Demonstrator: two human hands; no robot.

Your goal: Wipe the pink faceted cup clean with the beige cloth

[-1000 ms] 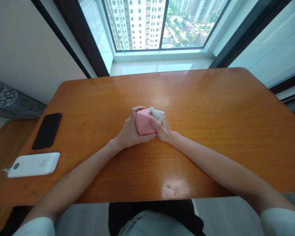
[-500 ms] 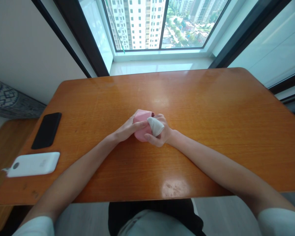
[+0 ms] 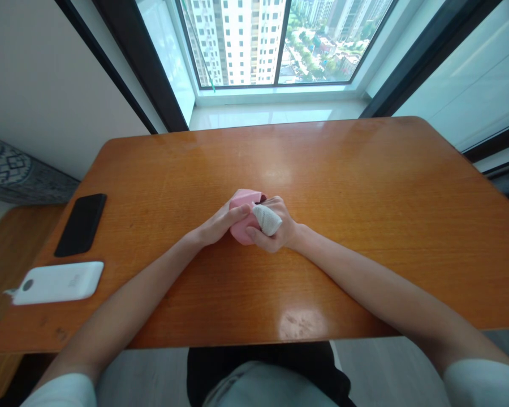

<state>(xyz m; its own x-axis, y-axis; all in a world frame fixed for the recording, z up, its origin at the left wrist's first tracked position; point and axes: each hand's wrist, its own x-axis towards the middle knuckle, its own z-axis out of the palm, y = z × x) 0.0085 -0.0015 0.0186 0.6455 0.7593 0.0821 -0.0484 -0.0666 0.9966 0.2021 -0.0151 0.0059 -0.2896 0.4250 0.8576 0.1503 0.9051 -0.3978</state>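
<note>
Over the middle of the table, my left hand (image 3: 219, 224) is closed around a pink cup-like container (image 3: 241, 232), with the thumb lying across its near side. The container's dark opening faces right, towards my other hand. My right hand (image 3: 283, 233) is wrapped around a bunched white cloth (image 3: 268, 220), which sticks up between thumb and fingers. The cloth and the right fingers are right at the container's rim; how far they reach inside is hidden.
A brown wooden table (image 3: 348, 186) spreads out under my arms. At its left side lie a black phone (image 3: 80, 225) and a white device (image 3: 58, 284) with a cable end. Behind the table is a window ledge (image 3: 275, 115).
The white cloth has turned slightly in my right hand, and its upper end has tipped a little. My left thumb has shifted slightly left and up on the pink container.
</note>
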